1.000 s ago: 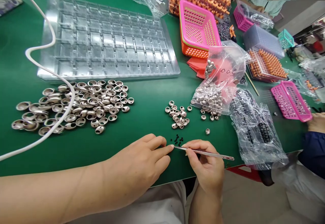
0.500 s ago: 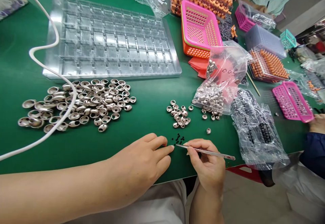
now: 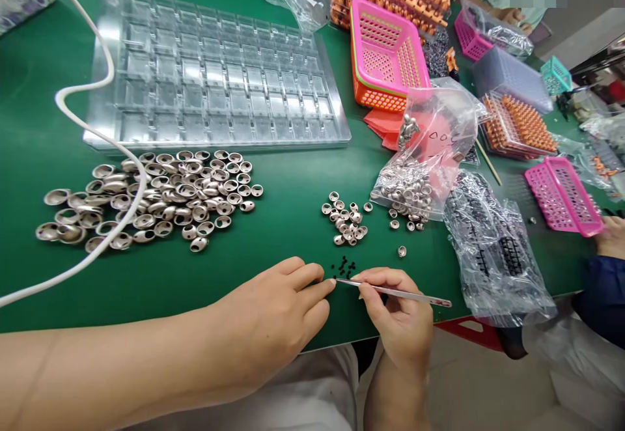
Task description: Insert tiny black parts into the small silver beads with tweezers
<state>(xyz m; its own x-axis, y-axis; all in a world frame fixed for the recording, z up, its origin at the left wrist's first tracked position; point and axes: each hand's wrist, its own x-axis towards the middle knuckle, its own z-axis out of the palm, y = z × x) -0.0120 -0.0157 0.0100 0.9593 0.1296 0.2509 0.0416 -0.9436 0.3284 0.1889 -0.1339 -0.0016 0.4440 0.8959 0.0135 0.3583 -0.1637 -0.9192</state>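
Note:
My right hand (image 3: 400, 314) is closed around metal tweezers (image 3: 410, 295), whose tips point left. At those tips, the index finger of my left hand (image 3: 278, 314) touches the green table; its fingers are bent and slightly apart, with nothing visible in them. Several tiny black pieces (image 3: 343, 265) lie just beyond the tips. Behind them sits a small cluster of silver ring-like parts (image 3: 347, 222), and one more silver part (image 3: 402, 251) lies to the right. A larger pile of silver parts (image 3: 185, 190) spreads out at the left.
A clear compartment tray (image 3: 224, 86) lies at the back left, and a white cable (image 3: 105, 138) crosses the pile. Stacked baskets (image 3: 359, 47), a bag of silver parts (image 3: 415, 177) and a bag of black parts (image 3: 488, 249) stand rightward. Another person's hand (image 3: 611, 237) is at the right edge.
The view has shifted very slightly. The tweezer tips have moved a little left, closer to my left index fingertip.

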